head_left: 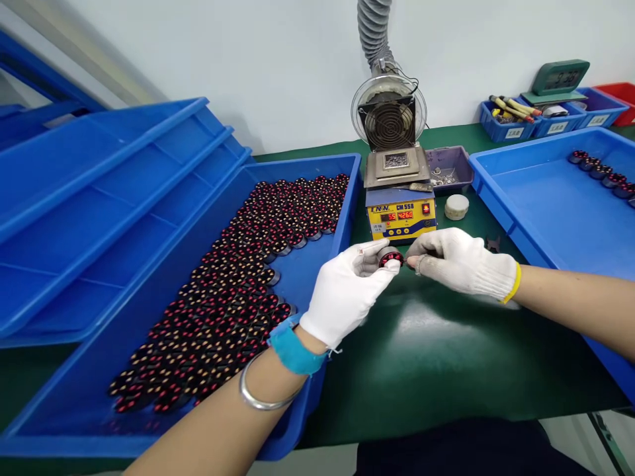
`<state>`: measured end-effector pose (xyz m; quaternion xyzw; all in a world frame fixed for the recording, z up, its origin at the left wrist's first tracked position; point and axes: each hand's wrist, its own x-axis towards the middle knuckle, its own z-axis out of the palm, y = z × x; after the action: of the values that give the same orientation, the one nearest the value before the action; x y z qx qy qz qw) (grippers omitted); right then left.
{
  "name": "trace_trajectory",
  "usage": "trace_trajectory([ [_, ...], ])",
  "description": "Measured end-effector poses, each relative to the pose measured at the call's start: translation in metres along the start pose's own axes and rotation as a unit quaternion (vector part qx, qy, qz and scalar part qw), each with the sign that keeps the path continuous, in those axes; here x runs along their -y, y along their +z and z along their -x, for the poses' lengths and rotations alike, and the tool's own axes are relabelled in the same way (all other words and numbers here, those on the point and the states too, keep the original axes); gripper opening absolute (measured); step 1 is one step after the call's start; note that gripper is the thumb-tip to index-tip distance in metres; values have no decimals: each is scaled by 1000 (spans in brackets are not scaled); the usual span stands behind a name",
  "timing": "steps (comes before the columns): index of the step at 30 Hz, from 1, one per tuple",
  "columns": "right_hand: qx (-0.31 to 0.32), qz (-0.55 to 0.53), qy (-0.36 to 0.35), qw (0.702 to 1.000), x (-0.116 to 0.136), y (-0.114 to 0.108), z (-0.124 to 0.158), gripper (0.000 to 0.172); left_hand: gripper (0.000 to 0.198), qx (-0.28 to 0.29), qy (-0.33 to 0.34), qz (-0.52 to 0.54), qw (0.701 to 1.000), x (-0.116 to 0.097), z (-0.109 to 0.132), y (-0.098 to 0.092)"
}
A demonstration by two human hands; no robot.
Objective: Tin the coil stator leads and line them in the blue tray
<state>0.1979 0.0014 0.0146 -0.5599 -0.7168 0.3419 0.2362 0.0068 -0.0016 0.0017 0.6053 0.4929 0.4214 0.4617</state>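
Note:
My left hand (350,287), in a white glove, is closed around a small round motor part (390,256) with a grey rim and red windings on a black face. My right hand (459,264), in a white knit glove with a yellow cuff, pinches at the right side of that part; something thin and dark shows at its fingertips, too small to name. Both hands are above the green table mat (436,337), just in front of a solder pot (401,211) marked CM 558 with lit red digits.
At left, a blue tray (317,390) holds many similar motor parts, beside stacked blue trays (124,172). Another blue tray (540,205) at right has several parts. Behind stand an extraction hose (374,30), a grey bin (459,168), a round white block (456,207) and tool boxes (513,131).

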Motion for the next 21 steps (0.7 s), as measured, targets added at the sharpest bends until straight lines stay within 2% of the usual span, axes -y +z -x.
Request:
trace_trajectory([
  [2,-22,6,35,999,0,-8,-2,15,42,-3,-3,-1,1000,0,0,0],
  [5,-49,-54,56,996,-4,-9,-6,24,42,0,-5,-3,1000,0,1,1],
  [8,11,-110,17,994,-6,3,-5,42,44,19,5,-18,1000,1,4,3],
  [9,30,-110,3,993,-7,7,-3,42,44,25,7,-31,999,1,6,3],
  [11,39,-90,-22,995,-6,13,0,34,41,30,7,-64,997,-1,8,3],
  [16,-8,-22,-54,998,1,14,7,25,25,14,20,-136,990,-9,8,0],
  [19,-31,-9,-59,998,5,13,9,24,11,54,14,-177,983,-12,7,-3],
  [21,-27,-23,-60,998,5,12,8,23,24,100,2,-191,976,-15,6,-7],
])
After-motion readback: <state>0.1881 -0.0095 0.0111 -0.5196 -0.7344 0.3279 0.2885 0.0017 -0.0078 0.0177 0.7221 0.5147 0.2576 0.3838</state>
